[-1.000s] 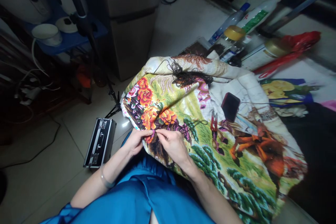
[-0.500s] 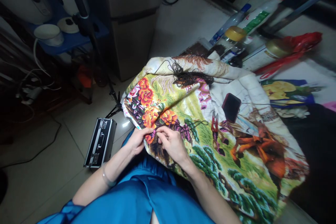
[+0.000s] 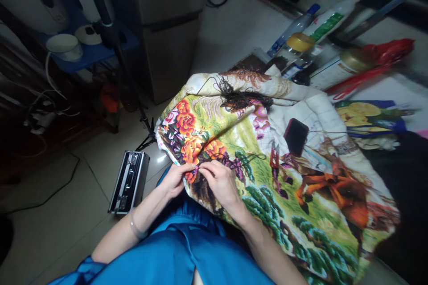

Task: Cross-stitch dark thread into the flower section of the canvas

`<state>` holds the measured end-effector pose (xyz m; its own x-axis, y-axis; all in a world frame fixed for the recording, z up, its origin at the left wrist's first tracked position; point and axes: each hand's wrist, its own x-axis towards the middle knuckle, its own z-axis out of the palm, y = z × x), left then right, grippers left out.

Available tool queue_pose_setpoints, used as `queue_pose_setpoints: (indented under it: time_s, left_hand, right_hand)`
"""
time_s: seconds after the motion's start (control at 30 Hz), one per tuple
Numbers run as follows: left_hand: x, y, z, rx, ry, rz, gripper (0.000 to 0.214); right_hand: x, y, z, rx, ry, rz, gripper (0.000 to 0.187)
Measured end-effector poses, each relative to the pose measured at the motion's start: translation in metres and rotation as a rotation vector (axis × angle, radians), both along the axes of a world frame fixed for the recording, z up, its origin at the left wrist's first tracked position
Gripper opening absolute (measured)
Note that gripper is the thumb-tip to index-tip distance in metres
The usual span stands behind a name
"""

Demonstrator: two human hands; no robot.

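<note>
Two hands meet at the near edge of the cloth, which drapes from the lap away to the right. The left hand grips a fold beside the orange flowers, and the right hand pinches the same spot with its fingertips, apparently mid-stitch. Work this fine calls for a taut fold and a steady pinch. Any needle there is too small to make out. Black thread and red snips lie farther up the cloth, whose far corner fades into shadow.
</note>
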<state>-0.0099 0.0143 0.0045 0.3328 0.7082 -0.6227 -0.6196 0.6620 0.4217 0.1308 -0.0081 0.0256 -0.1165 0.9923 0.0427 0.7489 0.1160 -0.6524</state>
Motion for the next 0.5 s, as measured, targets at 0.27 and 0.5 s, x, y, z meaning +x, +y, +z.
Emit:
queue_pose_setpoints:
  time_s: [0.27, 0.5]
  left_hand:
    - [-0.003, -0.002, 0.001, 0.033, 0.003, 0.024, 0.051]
    - [-0.004, -0.003, -0.002, 0.065, -0.020, 0.030, 0.057]
  right_hand:
    - [-0.021, 0.004, 0.003, 0.088, -0.097, -0.024, 0.016]
    - [-0.010, 0.014, 0.035, 0.077, 0.226, 0.021, 0.021]
